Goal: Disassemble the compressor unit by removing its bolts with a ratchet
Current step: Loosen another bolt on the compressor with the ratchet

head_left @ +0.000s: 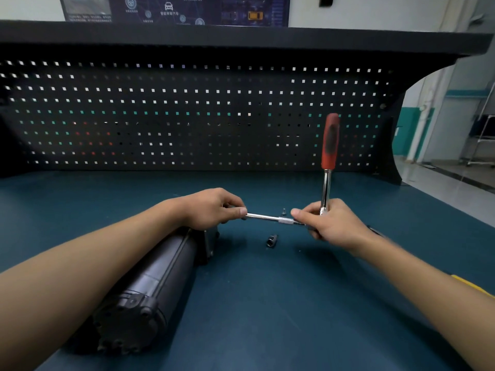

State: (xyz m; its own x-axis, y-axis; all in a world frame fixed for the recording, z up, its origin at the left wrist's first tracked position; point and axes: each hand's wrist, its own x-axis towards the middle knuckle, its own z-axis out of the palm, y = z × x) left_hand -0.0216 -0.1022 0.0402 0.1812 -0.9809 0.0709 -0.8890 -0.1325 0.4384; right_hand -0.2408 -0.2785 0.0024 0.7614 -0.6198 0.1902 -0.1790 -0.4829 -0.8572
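compressor unit (pixel 160 277), a black cylinder, lies on its side on the blue bench (pixel 267 317) under the left forearm. left hand (pixel 211 207) pinches one end of a chrome extension bar (pixel 265 217); right hand (pixel 324 220) grips its other end with the red-handled ratchet (pixel 330 145), handle upright.

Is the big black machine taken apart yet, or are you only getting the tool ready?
Barely started. Done: perhaps one small dark piece, maybe a bolt, stands on the bench. In hand: the right hand grips the ratchet while the left hand pinches its extension bar. Still to do: the socket lies loose on the bench, and the compressor looks whole.
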